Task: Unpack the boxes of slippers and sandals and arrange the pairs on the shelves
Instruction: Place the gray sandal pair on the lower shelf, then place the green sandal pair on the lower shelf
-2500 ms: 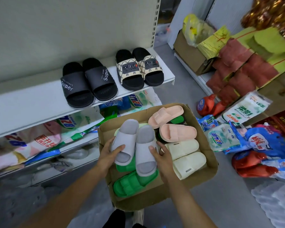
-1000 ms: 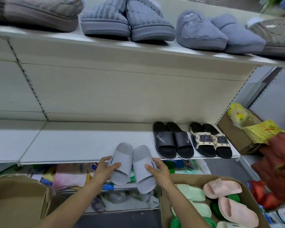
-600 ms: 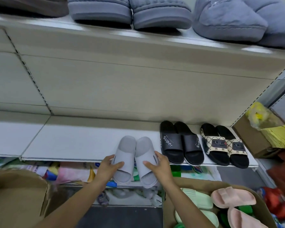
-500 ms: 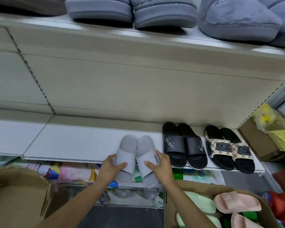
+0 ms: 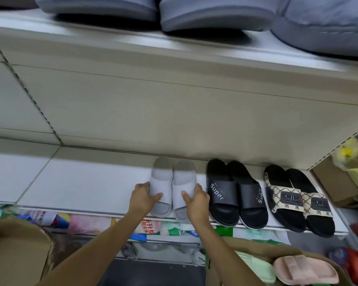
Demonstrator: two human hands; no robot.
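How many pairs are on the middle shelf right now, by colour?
Grey slides, one in each hand (left hand, right hand): 1 pair
Black Super slides: 1 pair
Black slides with patterned SMILE straps: 1 pair
Total on the middle shelf: 3 pairs
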